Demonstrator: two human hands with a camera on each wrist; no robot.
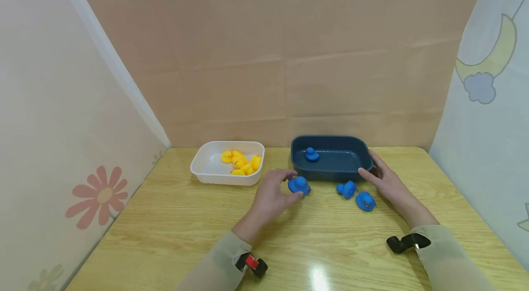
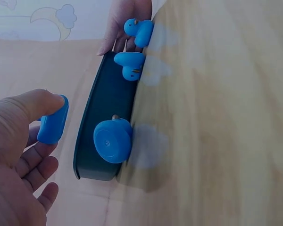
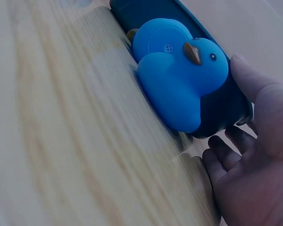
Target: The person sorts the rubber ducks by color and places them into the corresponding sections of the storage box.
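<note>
My left hand [image 1: 272, 194] pinches a blue rubber duck [image 2: 54, 120] between thumb and fingers, above the table in front of the dark blue tub [image 1: 326, 175]. In the left wrist view another blue duck [image 2: 113, 141] sits close by, against the tub's near side; from the head the two are hard to tell apart. My right hand [image 1: 390, 185] holds the tub's right end, thumb at the front corner of the rim and fingers round the end. Two more blue ducks, one tipped [image 1: 347, 189] and one upright [image 1: 365, 201], lie before it. Inside the tub is a blue duck [image 1: 312, 154].
A white tub [image 1: 225, 180] with several yellow ducks [image 1: 239, 161] stands left of the dark one. Both are near the back edge of the wooden table [image 1: 165, 236], before a brown paper backdrop [image 1: 231, 75]. Printed sheets hang at either side.
</note>
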